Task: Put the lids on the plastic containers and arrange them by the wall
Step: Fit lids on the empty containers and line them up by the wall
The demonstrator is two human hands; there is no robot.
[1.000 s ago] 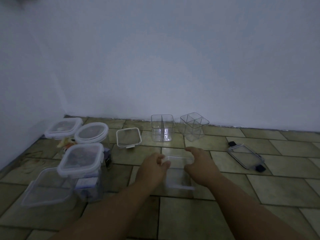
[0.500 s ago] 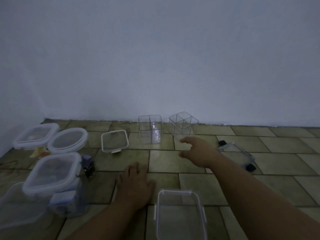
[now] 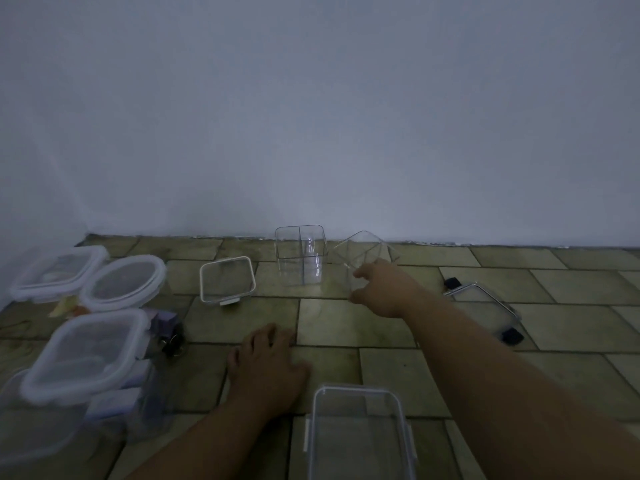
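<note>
Reference item: the two-cell container (image 3: 301, 254), which is clear, has no lid and stands upright.

1. The wall (image 3: 311, 116) is plain and pale. It rises directly behind the reference.
2. The floor (image 3: 346, 327) has greenish tiles and carries the reference and all other items.
3. The rectangular container (image 3: 360, 441) is clear and has no lid. It lies well in front of the reference, at the near edge of the view.
4. Three lidded containers stand well to the left of the reference. The large square one (image 3: 83, 355) is nearest the camera. The round one (image 3: 124, 282) and the far square one (image 3: 59, 271) stand behind it, closer to the wall.
5. The left hand (image 3: 266, 365) lies in front of the reference, slightly to its left. The palm is flat on the floor. The grip is apart, the fingers are spread, and it holds nothing.
6. The clip lid (image 3: 485, 306) lies loose to the right of the reference. It is flat and has a dark clip at each end.
7. The right hand (image 3: 384, 289) reaches in at the right front of the reference. The grip is clamped on the near wall of the tilted container.
8. The small lidded container (image 3: 227, 279) stands to the left front of the reference. It is square and has a white rim.
9. The tilted container (image 3: 363, 254) stands just to the right of the reference, near the wall. It is clear, divided and has no lid, and it leans off vertical.
</note>
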